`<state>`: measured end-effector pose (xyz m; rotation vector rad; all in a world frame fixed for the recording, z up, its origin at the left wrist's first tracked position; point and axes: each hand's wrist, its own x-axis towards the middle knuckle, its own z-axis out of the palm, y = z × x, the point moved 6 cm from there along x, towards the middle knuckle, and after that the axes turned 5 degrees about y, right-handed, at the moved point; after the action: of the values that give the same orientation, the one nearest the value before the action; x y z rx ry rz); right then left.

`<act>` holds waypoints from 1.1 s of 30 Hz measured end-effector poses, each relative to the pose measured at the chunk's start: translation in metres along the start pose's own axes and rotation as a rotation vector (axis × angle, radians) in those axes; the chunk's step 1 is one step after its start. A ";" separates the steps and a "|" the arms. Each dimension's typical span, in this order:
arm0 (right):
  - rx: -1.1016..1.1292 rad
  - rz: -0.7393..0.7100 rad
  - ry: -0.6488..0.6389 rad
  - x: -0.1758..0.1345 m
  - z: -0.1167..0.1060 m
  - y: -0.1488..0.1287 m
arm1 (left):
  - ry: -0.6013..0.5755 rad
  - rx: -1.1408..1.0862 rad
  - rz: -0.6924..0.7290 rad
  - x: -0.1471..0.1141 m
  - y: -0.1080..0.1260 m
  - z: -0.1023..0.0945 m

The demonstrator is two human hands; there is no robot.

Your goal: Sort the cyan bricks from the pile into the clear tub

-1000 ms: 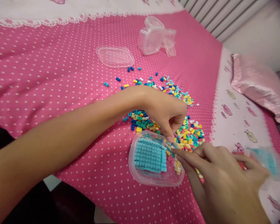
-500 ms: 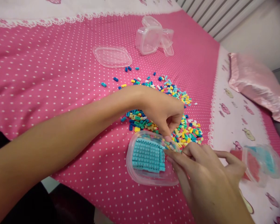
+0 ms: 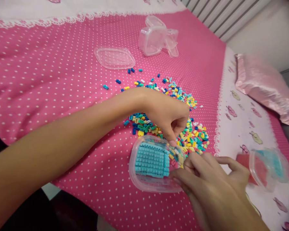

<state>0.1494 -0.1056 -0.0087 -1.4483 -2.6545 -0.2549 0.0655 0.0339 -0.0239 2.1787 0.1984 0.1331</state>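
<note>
A clear plastic container sits on the bed in front of me. Inside it, light blue toy bricks stand packed in tight rows, studs up, on the left side. My left hand is bent over the far rim, its thumb pressed on the rim and the other fingers curled behind. My right hand reaches in from the right, thumb and forefinger closed at the near right corner of the rows. Whatever lies between those fingertips is hidden. Mixed coloured bricks lie heaped just beyond the container, partly behind my left hand.
A clear lid lies flat farther back, beside a stack of clear containers. At right, another container holds red pieces, with light blue ones next to them. A pink pillow rests on the polka-dot bedspread's right side.
My right fingertips have moved toward me along the right edge of the light blue rows, down to the near corner. My left hand keeps its place on the rim.
</note>
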 end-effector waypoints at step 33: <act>0.066 0.000 -0.043 0.002 0.009 0.006 | -0.008 0.055 0.004 -0.001 0.002 0.000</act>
<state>0.1530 -0.0994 -0.0170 -1.4501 -2.6697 -0.1362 0.0647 0.0323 -0.0228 2.2337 0.1953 0.1228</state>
